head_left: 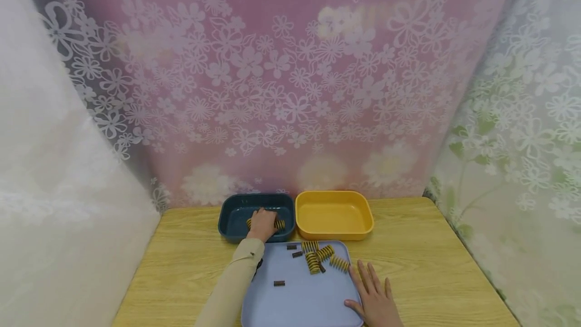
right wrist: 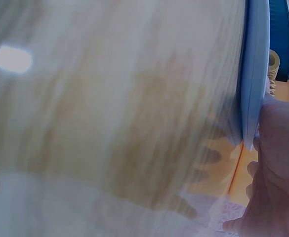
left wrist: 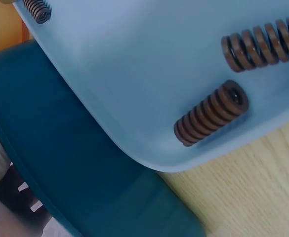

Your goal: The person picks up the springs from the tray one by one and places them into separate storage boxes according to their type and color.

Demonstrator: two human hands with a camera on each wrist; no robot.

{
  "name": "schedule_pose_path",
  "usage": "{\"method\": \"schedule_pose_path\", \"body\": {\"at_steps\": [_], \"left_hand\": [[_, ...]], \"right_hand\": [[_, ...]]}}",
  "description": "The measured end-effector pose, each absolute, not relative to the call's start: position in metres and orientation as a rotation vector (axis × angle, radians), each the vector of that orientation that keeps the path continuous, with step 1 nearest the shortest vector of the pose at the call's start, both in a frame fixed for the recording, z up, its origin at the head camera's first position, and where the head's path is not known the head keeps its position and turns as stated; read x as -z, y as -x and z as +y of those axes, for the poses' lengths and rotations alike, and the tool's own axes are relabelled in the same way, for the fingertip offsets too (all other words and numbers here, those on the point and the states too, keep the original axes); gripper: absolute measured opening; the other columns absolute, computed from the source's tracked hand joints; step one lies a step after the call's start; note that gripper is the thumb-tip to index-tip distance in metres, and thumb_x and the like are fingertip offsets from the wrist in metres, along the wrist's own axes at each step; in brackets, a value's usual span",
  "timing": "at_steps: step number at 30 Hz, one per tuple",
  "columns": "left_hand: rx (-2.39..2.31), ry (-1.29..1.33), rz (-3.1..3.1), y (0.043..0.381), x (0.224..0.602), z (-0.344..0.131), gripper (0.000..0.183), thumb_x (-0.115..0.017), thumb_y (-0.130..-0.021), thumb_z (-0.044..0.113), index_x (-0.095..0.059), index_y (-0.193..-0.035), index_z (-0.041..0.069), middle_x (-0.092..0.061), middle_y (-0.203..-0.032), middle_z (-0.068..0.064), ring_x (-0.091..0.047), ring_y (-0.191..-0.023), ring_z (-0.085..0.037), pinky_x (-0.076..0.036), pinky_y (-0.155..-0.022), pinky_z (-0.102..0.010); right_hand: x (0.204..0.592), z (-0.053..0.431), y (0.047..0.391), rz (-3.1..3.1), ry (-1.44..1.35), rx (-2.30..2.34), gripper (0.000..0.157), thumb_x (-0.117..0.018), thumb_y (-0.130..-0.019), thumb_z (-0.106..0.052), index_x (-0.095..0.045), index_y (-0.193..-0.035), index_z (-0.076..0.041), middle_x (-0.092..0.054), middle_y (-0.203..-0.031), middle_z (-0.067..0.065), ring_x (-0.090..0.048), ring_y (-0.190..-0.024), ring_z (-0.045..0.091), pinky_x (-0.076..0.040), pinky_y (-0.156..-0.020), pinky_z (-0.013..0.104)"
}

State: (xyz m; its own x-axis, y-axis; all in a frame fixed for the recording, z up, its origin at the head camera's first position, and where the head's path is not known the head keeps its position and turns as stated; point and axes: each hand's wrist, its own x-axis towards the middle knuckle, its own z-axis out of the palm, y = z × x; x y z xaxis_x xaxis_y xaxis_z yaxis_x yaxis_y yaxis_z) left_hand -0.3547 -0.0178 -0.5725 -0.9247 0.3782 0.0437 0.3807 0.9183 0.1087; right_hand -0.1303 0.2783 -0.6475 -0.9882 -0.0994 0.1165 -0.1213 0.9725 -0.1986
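My left hand (head_left: 262, 223) reaches down into the dark teal bin (head_left: 224, 228), with yellow-and-black coil springs (head_left: 280, 225) showing on both sides of it. In the left wrist view, a dark coil spring (left wrist: 18, 195) shows between its fingers, partly hidden by the bin wall. A pale blue tray (head_left: 299, 304) lies in front, bearing several yellow-and-black springs (head_left: 312, 263) and smaller brown springs (head_left: 279, 283). Fingers spread, my right hand (head_left: 375, 303) rests at the tray's right edge and holds nothing.
A yellow bin (head_left: 334, 236) stands beside the teal one at the back of the wooden table (head_left: 422, 261). Flowered curtains (head_left: 290, 90) hang close behind the bins and along both sides.
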Motion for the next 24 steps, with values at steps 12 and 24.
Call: {"method": "schedule_pose_path", "body": {"at_steps": [12, 24], "left_hand": [[0.195, 0.647, -2.880, 0.345, 0.570, -0.021, 0.022, -0.084, -0.084, 0.025, -0.076, -0.103, 0.015, -0.075, -0.096, -0.003, -0.064, -0.091, -0.025, -0.052, -0.085, -0.043], [0.414, 0.708, -2.662, 0.326, 0.554, -0.015, 0.009, -0.078, -0.090, 0.020, -0.075, -0.098, 0.017, -0.073, -0.092, 0.000, -0.064, -0.086, -0.021, -0.053, -0.081, -0.040]], "right_hand": [[0.647, 0.279, 0.128, -3.021, -0.185, -0.307, 0.083, -0.059, -0.091, -0.064, -0.040, -0.155, -0.016, -0.029, -0.164, 0.010, -0.025, -0.150, 0.037, -0.022, -0.108, 0.076], [0.643, 0.278, 0.129, -3.010, -0.181, -0.316, 0.082, -0.061, -0.091, -0.062, -0.043, -0.154, -0.015, -0.029, -0.164, 0.013, -0.024, -0.150, 0.039, -0.020, -0.109, 0.076]]}}
